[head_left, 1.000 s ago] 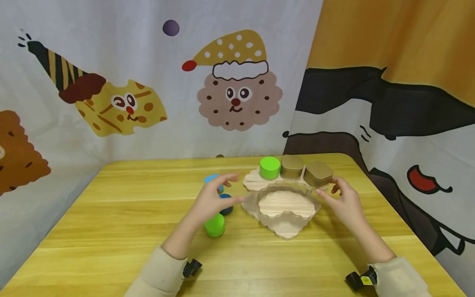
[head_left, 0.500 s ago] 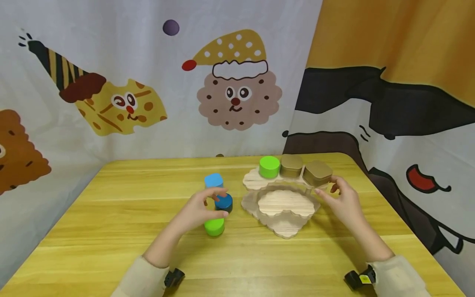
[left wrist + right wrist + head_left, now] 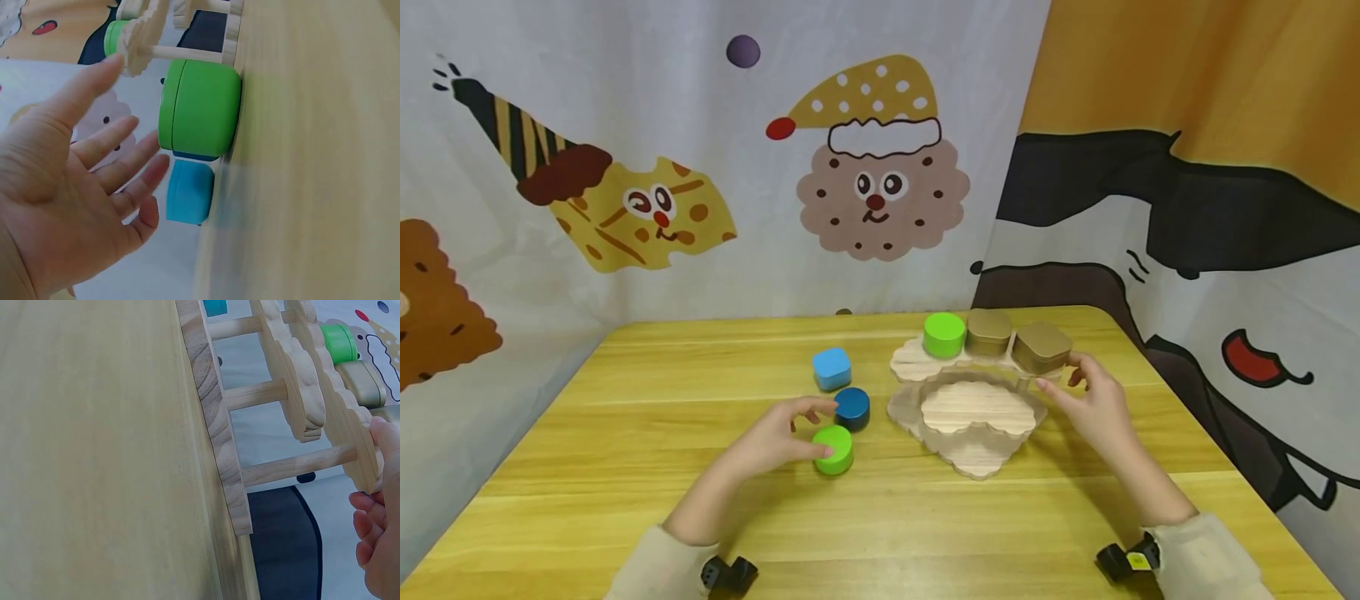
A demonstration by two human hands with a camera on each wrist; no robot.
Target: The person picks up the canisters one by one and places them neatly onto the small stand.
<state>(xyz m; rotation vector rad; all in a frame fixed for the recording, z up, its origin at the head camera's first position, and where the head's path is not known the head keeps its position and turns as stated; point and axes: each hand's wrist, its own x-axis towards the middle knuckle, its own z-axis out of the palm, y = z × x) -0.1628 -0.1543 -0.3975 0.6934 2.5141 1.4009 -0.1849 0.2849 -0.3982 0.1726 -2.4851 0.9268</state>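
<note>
Under left hand [image 3: 775, 437], flat green tin [image 3: 833, 450]

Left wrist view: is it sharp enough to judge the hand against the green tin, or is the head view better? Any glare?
Left wrist view: the green tin is fairly crisp, but the left hand and the table are soft with blur, and the frame is turned sideways. Head view: evenly lit, no glare, sharp on the tin and hand, with faint soft shadows. Right wrist view: the wooden stand is sharp.
</note>
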